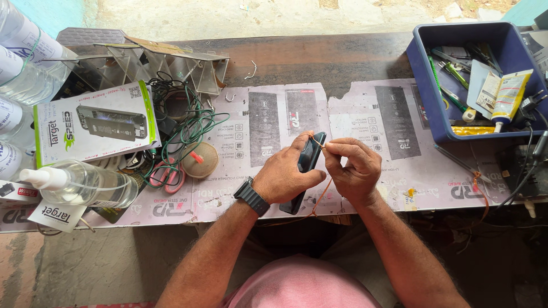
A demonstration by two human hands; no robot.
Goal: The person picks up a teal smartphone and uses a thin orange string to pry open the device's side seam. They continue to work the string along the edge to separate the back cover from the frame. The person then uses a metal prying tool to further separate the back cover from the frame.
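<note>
My left hand (284, 173) grips a black phone (308, 161) held edge-up over the bench, a dark watch on that wrist. My right hand (355, 167) pinches a thin orange thread (321, 194) at the phone's upper edge. The thread runs over the phone's top and hangs down below my hands toward the bench edge. Both hands sit close together at the middle of the bench, above flattened printed cardboard (365, 117).
A blue plastic tray (429, 108) with tools and glue tubes stands at the right. Left of my hands lie a tangle of green wires (191, 122), a round brown disc (201, 159), a printed box (94, 122), a clear spray bottle (85, 183) and water bottles (23, 57).
</note>
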